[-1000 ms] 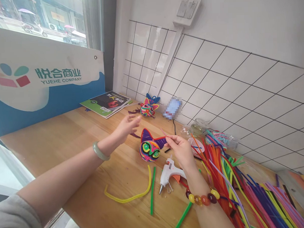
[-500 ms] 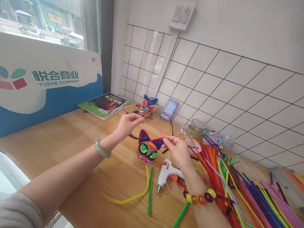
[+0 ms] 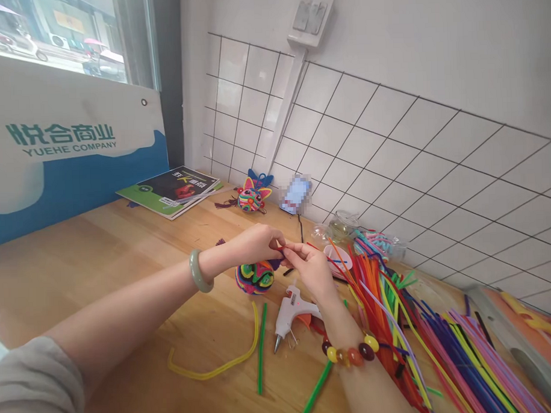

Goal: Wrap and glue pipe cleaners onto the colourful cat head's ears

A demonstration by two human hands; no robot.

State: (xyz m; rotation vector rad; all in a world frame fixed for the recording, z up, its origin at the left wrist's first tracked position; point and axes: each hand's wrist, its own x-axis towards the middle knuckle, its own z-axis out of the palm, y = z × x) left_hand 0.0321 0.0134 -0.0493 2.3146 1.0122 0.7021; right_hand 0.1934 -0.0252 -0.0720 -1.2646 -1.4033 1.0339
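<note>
My left hand (image 3: 257,243) and my right hand (image 3: 308,270) meet above a colourful pipe-cleaner ball figure (image 3: 254,278) on the wooden table (image 3: 105,248). Both pinch the same small red piece between their fingertips, at the figure's purple and red ear. The left hand hides most of that ear. A white glue gun (image 3: 287,310) lies just below my right hand. A green bangle is on my left wrist, a bead bracelet on my right.
A big spread of coloured pipe cleaners (image 3: 425,340) covers the table on the right. Yellow (image 3: 218,368) and green (image 3: 261,345) pipe cleaners lie in front. A second finished figure (image 3: 250,198), magazines (image 3: 171,190) and clear plastic shells (image 3: 339,228) sit near the tiled wall.
My left hand came down from the air to join the right hand at the figure's ear. The view shifted right.
</note>
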